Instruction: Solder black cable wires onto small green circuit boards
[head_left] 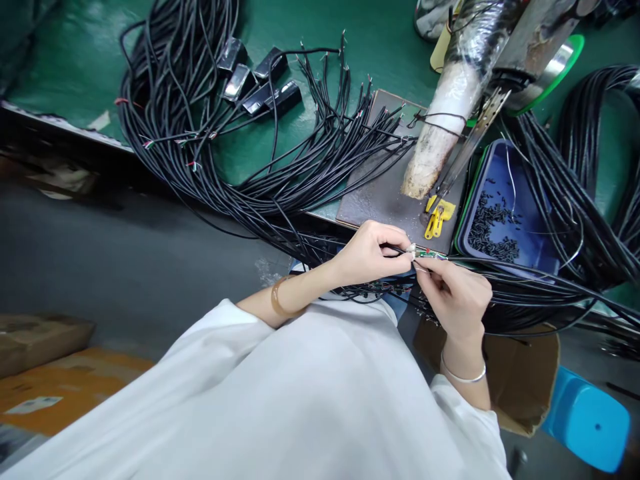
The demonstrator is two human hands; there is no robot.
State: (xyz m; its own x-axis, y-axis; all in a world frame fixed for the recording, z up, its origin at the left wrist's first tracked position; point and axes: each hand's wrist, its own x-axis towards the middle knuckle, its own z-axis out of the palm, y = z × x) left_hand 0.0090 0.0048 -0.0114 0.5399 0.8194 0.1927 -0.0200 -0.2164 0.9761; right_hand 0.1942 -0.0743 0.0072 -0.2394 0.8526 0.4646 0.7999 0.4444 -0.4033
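My left hand (375,253) is closed in a pinch on the end of a black cable, near a small whitish piece (411,251) at its fingertips. My right hand (455,293) meets it from the right, thumb and finger pinching a thin bare wire (421,269). Just beyond the fingertips, coloured wires (431,254) show at the stripped end of another black cable (500,263) that runs off to the right. Other cables with small green and red ends hang below both hands, over my lap. The exact joint between the fingers is partly hidden.
A yellow hand tool (437,219) lies on a brown board (380,193). Above it hang a plastic-wrapped pipe (443,120) and a metal arm (475,140). A blue tray (530,200) holds small black tubes. Cable bundles (180,80) and black blocks (285,99) cover the green bench.
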